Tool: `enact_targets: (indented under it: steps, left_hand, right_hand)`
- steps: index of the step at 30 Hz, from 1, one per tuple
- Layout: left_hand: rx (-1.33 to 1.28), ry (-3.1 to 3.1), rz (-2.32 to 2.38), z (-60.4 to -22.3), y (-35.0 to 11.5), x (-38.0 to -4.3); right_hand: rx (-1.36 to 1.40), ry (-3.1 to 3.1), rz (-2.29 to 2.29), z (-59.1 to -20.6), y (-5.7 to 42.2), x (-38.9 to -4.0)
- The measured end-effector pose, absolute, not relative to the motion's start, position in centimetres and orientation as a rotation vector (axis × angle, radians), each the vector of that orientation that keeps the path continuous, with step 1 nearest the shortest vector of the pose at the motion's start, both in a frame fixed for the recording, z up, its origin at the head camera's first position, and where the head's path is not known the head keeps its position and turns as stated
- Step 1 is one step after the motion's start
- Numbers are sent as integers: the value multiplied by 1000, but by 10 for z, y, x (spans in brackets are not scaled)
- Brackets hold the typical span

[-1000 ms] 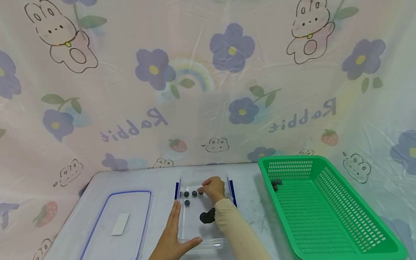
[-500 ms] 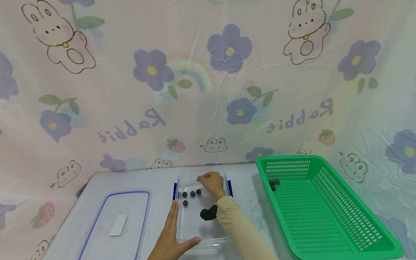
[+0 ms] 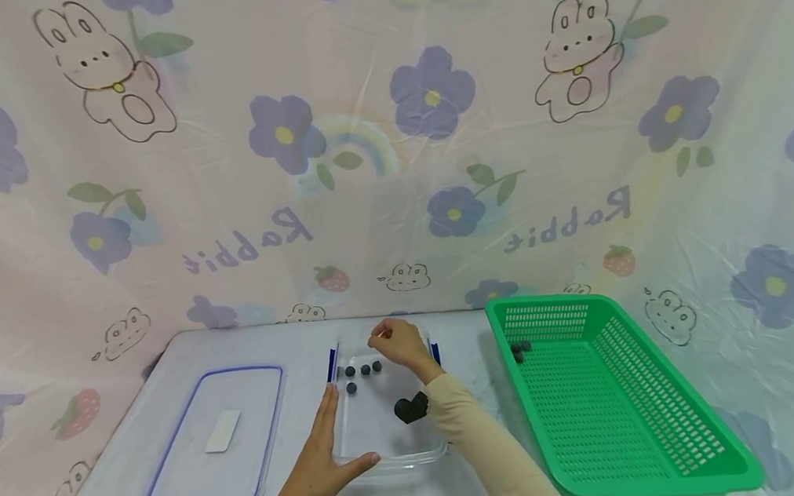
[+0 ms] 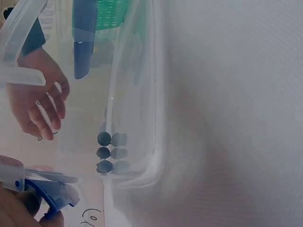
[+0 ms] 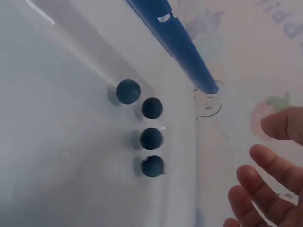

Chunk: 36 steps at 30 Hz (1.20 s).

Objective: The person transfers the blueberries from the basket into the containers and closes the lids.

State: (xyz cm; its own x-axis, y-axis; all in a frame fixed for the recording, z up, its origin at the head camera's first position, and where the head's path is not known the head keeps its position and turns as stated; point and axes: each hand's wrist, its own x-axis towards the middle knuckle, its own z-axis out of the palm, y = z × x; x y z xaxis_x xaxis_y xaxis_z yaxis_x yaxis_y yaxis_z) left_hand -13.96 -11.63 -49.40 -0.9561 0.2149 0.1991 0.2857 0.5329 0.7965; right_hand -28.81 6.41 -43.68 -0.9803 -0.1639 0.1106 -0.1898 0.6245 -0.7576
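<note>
Left hand (image 3: 321, 455) is spread along the box (image 3: 410, 460), right hand (image 3: 401, 344) is loosely parted, nothing gripped. Dark balls (image 5: 151, 138) are best placed gently imo.

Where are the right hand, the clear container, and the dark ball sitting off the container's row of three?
right hand (image 3: 402, 345): head view, on the back of the hand.
clear container (image 3: 373, 425): head view, on its bare floor.
dark ball (image 5: 128, 91): right wrist view, on the middle of its visible face.

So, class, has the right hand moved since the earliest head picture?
Yes: judged against the clear container, the right hand has moved off the dark balls, toward the container's far end.
</note>
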Motion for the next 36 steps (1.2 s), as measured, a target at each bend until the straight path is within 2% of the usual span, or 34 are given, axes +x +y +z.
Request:
enact_targets:
  steps: [6,20,36]
  left_hand:
    - [-422,-2701,-1407,-493,-116,-140]
    - [-425,-2685,-1409,-495,-116,-140]
    - [-450,-2674,-1388,-493,-116,-138]
  right_hand:
    - [464,-2815,1188,-422,73,-283]
    - [617,-2808,774,-404,93,-267]
    - [668,-2680,738,-372,141,-247]
